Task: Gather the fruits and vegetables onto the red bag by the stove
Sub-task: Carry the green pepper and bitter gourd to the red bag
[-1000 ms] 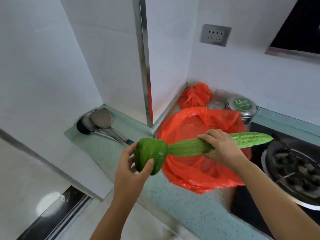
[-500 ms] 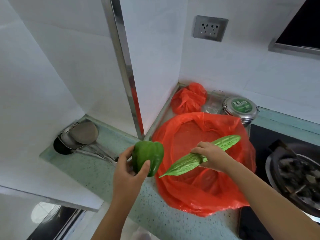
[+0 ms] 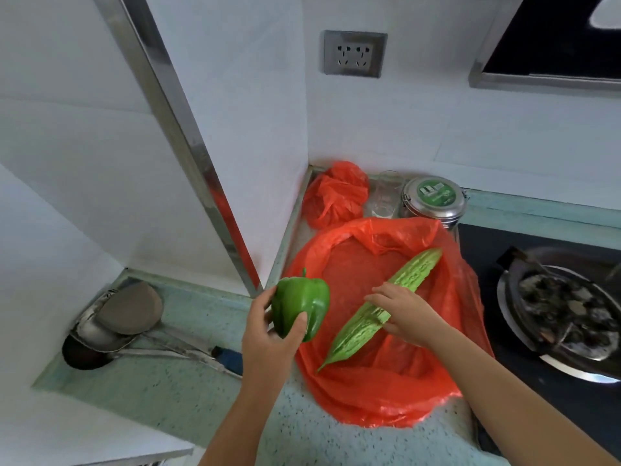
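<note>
A red plastic bag (image 3: 386, 391) lies spread flat on the green speckled counter, just left of the stove. My left hand (image 3: 272, 338) grips a green bell pepper (image 3: 299, 302) at the bag's left edge, slightly above it. My right hand (image 3: 405, 314) holds a long, bumpy, pale green bitter gourd (image 3: 413, 277) by its middle. The gourd lies diagonally low over the bag, pointed tip toward me, and I cannot tell whether it touches the plastic.
A knotted red bag (image 3: 336, 195), a clear glass (image 3: 383, 196) and a round steel tin with a green lid (image 3: 435, 198) stand behind the flat bag. A black stove (image 3: 480, 247) with a pan of dark food (image 3: 564, 307) is on the right. Ladles (image 3: 121, 317) lie at the left.
The view has come closer to the counter. My right hand has lowered the gourd down over the red bag. The pepper in my left hand has moved right, to the bag's edge.
</note>
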Available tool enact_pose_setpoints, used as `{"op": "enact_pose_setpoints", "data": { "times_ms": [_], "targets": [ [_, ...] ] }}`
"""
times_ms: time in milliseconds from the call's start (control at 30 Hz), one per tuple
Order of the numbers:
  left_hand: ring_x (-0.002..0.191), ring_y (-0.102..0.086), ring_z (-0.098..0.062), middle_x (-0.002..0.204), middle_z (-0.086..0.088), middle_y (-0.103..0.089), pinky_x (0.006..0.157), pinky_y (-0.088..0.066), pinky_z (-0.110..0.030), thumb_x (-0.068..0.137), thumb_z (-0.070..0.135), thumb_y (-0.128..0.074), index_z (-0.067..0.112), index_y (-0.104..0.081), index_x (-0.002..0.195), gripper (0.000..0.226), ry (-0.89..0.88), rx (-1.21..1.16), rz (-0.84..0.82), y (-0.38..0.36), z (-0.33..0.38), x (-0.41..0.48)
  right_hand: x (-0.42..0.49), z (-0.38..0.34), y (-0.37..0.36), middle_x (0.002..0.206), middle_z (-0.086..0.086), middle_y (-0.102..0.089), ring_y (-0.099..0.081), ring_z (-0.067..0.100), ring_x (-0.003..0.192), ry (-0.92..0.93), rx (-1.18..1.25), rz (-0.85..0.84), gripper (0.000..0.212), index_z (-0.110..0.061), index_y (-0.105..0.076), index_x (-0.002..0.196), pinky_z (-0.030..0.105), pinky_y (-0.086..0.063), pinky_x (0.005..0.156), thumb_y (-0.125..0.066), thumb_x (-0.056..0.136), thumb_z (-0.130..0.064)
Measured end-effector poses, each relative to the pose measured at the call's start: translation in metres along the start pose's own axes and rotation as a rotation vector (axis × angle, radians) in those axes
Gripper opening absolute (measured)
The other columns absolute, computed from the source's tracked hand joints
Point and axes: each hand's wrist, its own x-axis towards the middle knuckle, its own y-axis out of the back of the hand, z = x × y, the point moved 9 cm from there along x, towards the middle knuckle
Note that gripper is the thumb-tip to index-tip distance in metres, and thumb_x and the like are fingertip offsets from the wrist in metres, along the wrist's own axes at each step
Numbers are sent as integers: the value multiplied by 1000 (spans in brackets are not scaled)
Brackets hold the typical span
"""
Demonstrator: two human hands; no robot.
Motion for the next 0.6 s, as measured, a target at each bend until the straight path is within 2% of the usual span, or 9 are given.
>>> {"op": "enact_pose_setpoints", "data": {
  "times_ms": [67,133,200,300,400,600],
  "targets": [
    [104,-56,-7,118,7,-55,83,-54,-28,78,10,-70,31,-47,119,52,8,19,-9,-9,-6,6,-8,6,10,141,2,-37,-28,22,132,-87,27,42,60,-22,-36,137,35,-23,107,-61,82,-20],
    [108,-55,-12,120,4,-55,90,-51,-37,78,13,-71,30,-47,122,54,1,46,-50,-23,-10,11,-19,10,27,139,0,-40,-31,20,131,-172,96,136,58,-24,-37,135,36,-24,108,-61,83,-26],
    [113,-52,-13,122,6,-51,95,-47,-39,78,18,-71,30,-45,126,56,-15,93,-116,-40,-13,16,-33,14,42,135,-1,-44,-33,20,129,-251,153,232,55,-24,-41,133,39,-26,108,-61,82,-29],
    [116,-47,-10,123,9,-49,100,-42,-35,78,20,-70,25,-44,129,58,-71,176,-165,-64,-14,25,-53,19,58,134,-1,-46,-32,22,130,-354,211,349,51,-23,-44,131,45,-25,108,-60,84,-33],
    [116,-44,-7,124,8,-47,98,-35,-23,78,19,-71,21,-44,129,57,-123,228,-210,-87,-11,35,-68,21,65,135,-1,-45,-29,22,132,-439,237,422,50,-23,-44,131,46,-23,109,-57,85,-36],
    [113,-39,-4,127,-1,-46,95,-28,-15,80,18,-69,12,-41,132,59,-195,309,-302,-128,-15,59,-83,27,67,139,1,-43,-27,25,134,-563,263,482,50,-24,-43,133,50,-22,109,-55,86,-37]
  ]
}}
